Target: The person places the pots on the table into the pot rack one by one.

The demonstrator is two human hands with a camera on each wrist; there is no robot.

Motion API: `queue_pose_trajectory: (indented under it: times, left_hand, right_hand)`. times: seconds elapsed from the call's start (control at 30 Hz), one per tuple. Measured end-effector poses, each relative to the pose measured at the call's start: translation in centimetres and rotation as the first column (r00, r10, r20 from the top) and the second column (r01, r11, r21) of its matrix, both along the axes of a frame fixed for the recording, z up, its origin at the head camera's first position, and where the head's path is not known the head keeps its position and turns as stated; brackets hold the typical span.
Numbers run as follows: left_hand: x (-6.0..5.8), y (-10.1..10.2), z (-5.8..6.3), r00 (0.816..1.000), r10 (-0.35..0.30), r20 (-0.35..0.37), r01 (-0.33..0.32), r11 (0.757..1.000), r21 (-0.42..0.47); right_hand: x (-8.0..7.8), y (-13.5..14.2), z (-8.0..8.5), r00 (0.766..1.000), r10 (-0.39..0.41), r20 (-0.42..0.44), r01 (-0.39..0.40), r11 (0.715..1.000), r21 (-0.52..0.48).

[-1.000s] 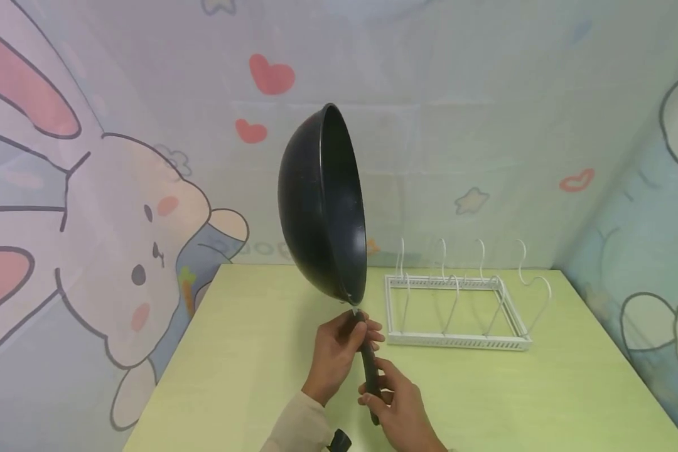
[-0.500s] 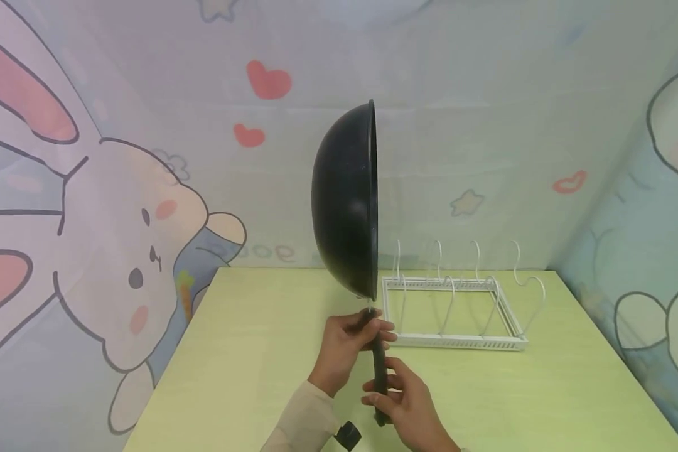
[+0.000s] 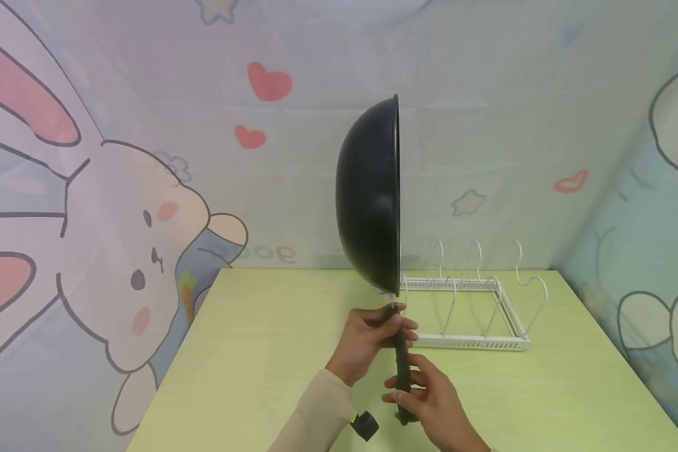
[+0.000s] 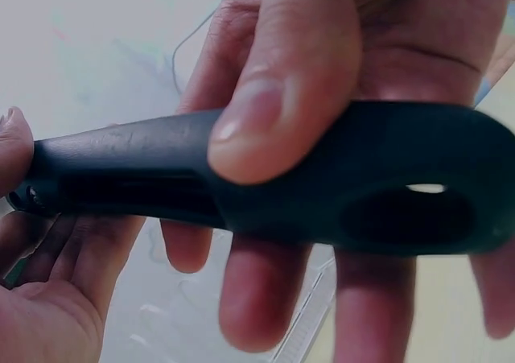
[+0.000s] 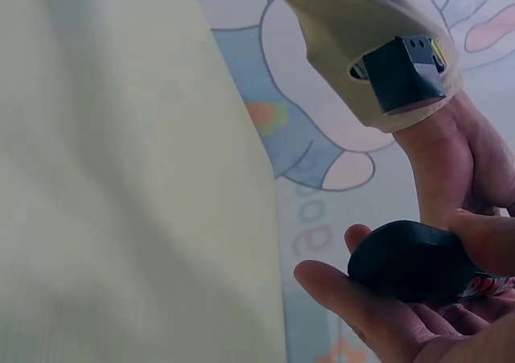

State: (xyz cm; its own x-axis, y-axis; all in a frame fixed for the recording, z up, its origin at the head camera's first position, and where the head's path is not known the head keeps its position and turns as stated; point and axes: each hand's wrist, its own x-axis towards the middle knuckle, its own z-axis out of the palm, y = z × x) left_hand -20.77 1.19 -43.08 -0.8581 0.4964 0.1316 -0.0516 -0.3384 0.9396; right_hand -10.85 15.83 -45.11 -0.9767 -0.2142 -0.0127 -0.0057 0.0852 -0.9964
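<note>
A black wok is held upright on its side, its rounded base toward the left and its rim seen edge-on. My left hand grips the dark handle just below the pan. Lower down, my right hand pinches the same handle near its end. In the left wrist view, the right thumb presses the handle beside its hanging hole, with fingers behind. Seen end-on in the right wrist view, the handle lies between thumb and fingers.
Behind and right of the wok, a white wire rack with several curved dividers stands on the pale yellow-green table. The wok overlaps the rack's left end in the head view. A cartoon-printed cloth hangs around the table.
Both hands have carried the wok to the right, toward the rack. It has also turned, so its dark inside, visible earlier, is hidden now.
</note>
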Motion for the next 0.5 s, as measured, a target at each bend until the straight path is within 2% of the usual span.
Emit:
queue_pose_trajectory:
  times: [0.23, 0.4, 0.5]
  left_hand:
    - [-0.1, 2.4, 0.0, 0.999, -0.039, 0.012, 0.039, 0.999, 0.021]
    - [0.0, 4.4, 0.0, 0.999, -0.043, -0.003, 0.043, 0.999, 0.028]
    - [0.1, 5.5, -0.1, 0.999, -0.04, -0.006, 0.04, 0.999, 0.032]
  right_hand:
    - [0.3, 2.4, 0.1, 1.0, -0.017, 0.007, 0.017, 1.0, 0.013]
    - [0.6, 4.1, 0.1, 1.0, -0.018, 0.017, 0.018, 1.0, 0.0]
    - [0.8, 5.3, -0.1, 1.0, 0.011, 0.006, -0.011, 1.0, -0.025]
